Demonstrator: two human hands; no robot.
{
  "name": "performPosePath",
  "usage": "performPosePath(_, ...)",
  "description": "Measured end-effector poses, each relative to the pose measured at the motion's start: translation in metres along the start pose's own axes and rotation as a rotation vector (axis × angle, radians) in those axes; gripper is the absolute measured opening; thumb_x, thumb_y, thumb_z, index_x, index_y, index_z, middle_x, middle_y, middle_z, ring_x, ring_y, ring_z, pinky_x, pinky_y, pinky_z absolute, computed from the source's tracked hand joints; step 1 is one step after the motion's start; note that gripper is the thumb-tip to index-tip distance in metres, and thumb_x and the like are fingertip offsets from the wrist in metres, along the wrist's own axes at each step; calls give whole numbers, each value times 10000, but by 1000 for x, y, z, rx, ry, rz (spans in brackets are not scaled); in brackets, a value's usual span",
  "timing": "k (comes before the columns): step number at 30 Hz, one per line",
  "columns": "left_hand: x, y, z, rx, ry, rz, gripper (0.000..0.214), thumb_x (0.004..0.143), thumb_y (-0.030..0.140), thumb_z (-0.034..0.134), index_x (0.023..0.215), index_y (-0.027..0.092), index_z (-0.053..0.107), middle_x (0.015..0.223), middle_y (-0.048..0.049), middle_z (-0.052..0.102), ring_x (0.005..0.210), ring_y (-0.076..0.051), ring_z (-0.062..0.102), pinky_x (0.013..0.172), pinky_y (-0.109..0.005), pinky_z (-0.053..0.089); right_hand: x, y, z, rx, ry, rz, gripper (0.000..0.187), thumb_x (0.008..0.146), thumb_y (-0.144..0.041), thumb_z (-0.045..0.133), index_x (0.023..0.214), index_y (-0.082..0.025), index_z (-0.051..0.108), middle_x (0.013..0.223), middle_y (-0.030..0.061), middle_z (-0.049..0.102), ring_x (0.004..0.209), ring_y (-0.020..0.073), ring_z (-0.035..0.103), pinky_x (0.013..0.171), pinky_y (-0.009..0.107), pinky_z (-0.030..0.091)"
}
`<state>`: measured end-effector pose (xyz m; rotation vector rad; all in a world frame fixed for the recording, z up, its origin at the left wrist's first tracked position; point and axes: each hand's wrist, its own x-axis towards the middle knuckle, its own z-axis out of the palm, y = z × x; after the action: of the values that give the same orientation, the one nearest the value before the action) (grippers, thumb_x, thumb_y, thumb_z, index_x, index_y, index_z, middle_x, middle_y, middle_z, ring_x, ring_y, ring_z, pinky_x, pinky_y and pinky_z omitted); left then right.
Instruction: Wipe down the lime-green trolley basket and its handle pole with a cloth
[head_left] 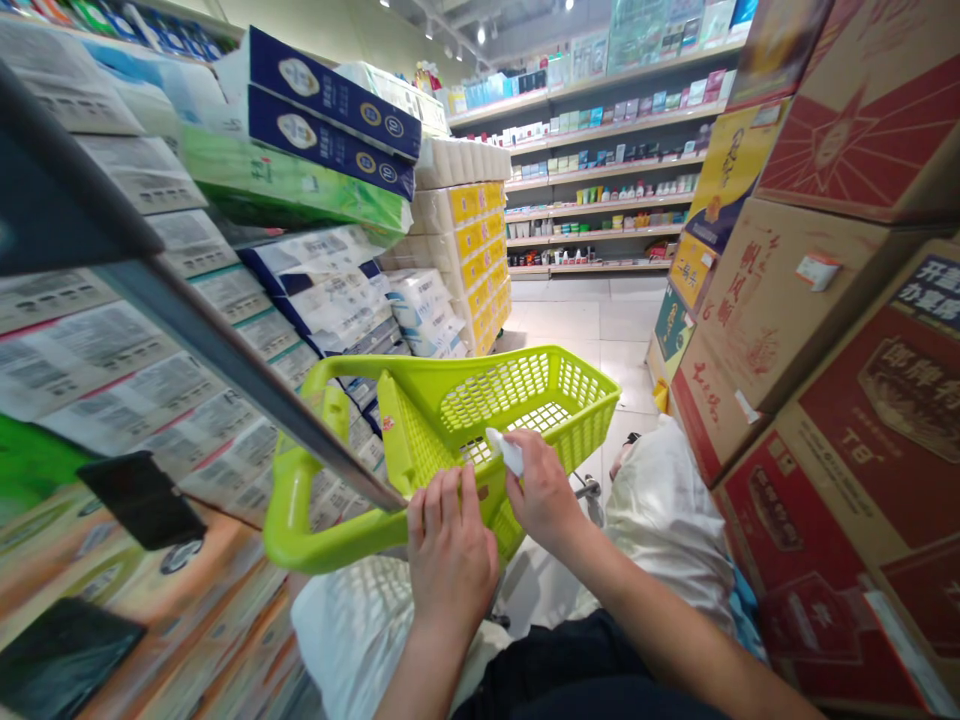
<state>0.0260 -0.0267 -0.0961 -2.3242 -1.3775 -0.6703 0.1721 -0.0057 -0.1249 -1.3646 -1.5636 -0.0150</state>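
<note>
Head view: white container (505,451) between right fingers (534,449)

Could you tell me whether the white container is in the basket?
No, the right hand holds the white container above the lime-green basket.

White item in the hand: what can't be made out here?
Head view:
White item: its lower end is hidden by the fingers of the right hand.
Lime-green shopping basket: its near side is hidden behind the left hand.
Far shelf goods: too small to identify.
</note>
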Motion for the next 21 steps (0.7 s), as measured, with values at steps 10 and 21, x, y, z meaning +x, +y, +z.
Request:
performPosePath(10, -1, 0, 0, -2, 11, 9, 634, 759, 157, 499, 1390, 108, 459, 1303, -162, 565, 1268, -308, 459, 1138, -483, 237, 17, 5, -19, -89, 113, 98, 218, 739, -143, 574, 946, -208, 596, 897, 57, 575, 857, 224, 566, 794, 347, 483)
performPosePath(21, -2, -3, 2, 0, 15, 17, 646, 744, 158, 499, 1388, 119, 454, 1301, -166, 568, 1270, -306, 451, 1131, -488, 234, 9, -8, 9, 60, -142, -173, 404, 862, -156, 456, 1262, -166, 513, 1222, 136, 571, 1201, 237, 491, 1042, 427, 406)
